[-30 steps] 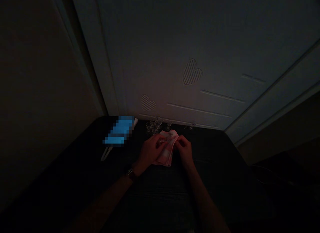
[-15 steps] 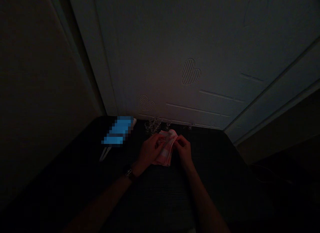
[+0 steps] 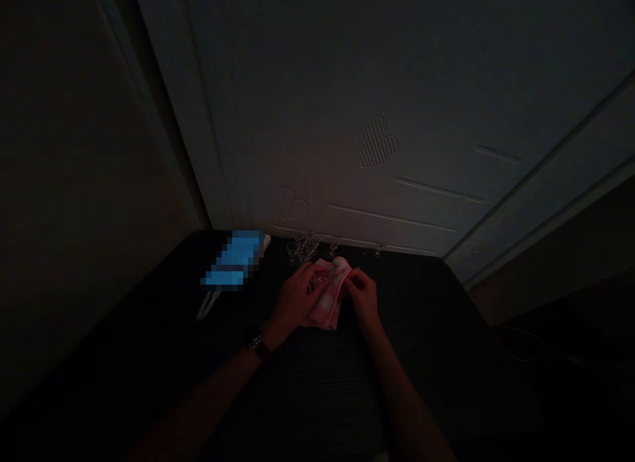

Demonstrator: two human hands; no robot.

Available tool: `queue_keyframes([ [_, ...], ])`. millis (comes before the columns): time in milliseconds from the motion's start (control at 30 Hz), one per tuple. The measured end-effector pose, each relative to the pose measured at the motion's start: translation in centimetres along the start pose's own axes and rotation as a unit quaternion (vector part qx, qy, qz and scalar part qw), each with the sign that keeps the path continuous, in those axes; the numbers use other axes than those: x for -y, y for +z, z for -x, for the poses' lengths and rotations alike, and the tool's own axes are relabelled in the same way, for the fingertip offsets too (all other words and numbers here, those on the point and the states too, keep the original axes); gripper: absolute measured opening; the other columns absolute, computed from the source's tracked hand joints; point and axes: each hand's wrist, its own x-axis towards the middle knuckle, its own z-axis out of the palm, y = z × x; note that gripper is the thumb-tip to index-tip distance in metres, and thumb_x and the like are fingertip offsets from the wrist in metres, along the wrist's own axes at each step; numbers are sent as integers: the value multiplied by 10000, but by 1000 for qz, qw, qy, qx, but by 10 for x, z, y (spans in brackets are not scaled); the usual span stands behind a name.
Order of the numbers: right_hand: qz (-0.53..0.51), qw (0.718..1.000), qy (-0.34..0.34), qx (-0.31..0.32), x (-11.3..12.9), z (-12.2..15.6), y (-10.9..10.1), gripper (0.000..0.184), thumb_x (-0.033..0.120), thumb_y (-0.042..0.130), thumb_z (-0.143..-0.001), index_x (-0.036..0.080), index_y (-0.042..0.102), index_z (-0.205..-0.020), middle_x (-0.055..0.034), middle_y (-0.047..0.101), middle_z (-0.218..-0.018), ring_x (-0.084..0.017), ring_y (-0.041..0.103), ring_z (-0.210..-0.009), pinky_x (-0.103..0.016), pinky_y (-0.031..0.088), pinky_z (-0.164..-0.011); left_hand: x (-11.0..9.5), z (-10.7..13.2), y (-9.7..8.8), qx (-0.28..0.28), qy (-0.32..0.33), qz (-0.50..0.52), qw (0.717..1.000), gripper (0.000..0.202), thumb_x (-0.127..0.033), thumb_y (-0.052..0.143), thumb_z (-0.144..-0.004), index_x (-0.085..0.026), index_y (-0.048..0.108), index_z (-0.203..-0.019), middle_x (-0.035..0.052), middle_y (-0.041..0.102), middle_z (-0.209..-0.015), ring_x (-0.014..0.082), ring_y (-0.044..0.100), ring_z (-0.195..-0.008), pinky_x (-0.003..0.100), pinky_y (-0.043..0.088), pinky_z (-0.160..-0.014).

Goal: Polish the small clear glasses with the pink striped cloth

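Note:
The scene is very dark. My left hand (image 3: 296,298), with a watch on its wrist, and my right hand (image 3: 364,298) both grip a pink-and-white checked cloth (image 3: 328,303) above a black table (image 3: 307,382). Something small and shiny sits inside the cloth by my left fingers; it looks like a small glass, but I cannot be sure. Both hands have their fingers curled around the cloth.
Several small clear glasses (image 3: 305,245) stand in a cluster at the table's far edge, just behind the cloth, with one more (image 3: 378,249) to the right. A glowing blue screen (image 3: 233,265) lies at the far left. A pale panel with heart shapes (image 3: 378,142) rises behind.
The hands and cloth have barely shifted; the fingers work slightly on the cloth in place.

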Motion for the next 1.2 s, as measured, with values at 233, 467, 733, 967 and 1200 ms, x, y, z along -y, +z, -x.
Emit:
queue_keyframes([
  [233, -6, 1000, 12, -4, -1, -2, -1, 161, 301, 603, -694, 181, 509, -644, 54, 465, -603, -92, 427, -570, -202, 354, -547, -2, 0, 0, 2, -19, 12, 1000, 210, -321, 533, -804, -216, 569, -983, 7, 618, -924, 135, 571, -800, 246, 453, -689],
  [467, -10, 1000, 10, -3, 2, -1, -1, 145, 298, 604, -696, 180, 531, -652, 49, 478, -612, -94, 436, -573, -205, 358, -547, -4, 0, -1, 5, -27, 16, 999, 224, -328, 531, -800, -226, 583, -993, 1, 637, -934, 136, 584, -798, 243, 453, -686],
  [733, -27, 999, 18, -11, -2, -2, -2, 138, 289, 615, -701, 173, 548, -667, 52, 479, -608, -83, 429, -558, -198, 351, -538, -4, 0, -2, 10, -40, 18, 999, 244, -373, 504, -812, -219, 587, -982, 7, 643, -918, 138, 588, -781, 240, 454, -682],
  [967, -34, 998, 19, -42, 4, -2, -6, 152, 319, 586, -707, 170, 560, -697, 46, 497, -624, -85, 436, -557, -198, 359, -531, 1, 0, 0, 17, -45, 13, 999, 211, -323, 518, -799, -206, 579, -964, 11, 632, -910, 140, 574, -776, 249, 447, -681],
  [1200, 11, 997, -5, -71, 7, -2, -8, 187, 354, 551, -737, 169, 566, -761, 21, 550, -695, -115, 492, -650, -214, 397, -605, 1, 1, 0, 35, -35, -6, 999, 206, -316, 494, -812, -208, 579, -965, 7, 627, -871, 137, 572, -739, 239, 435, -648],
])
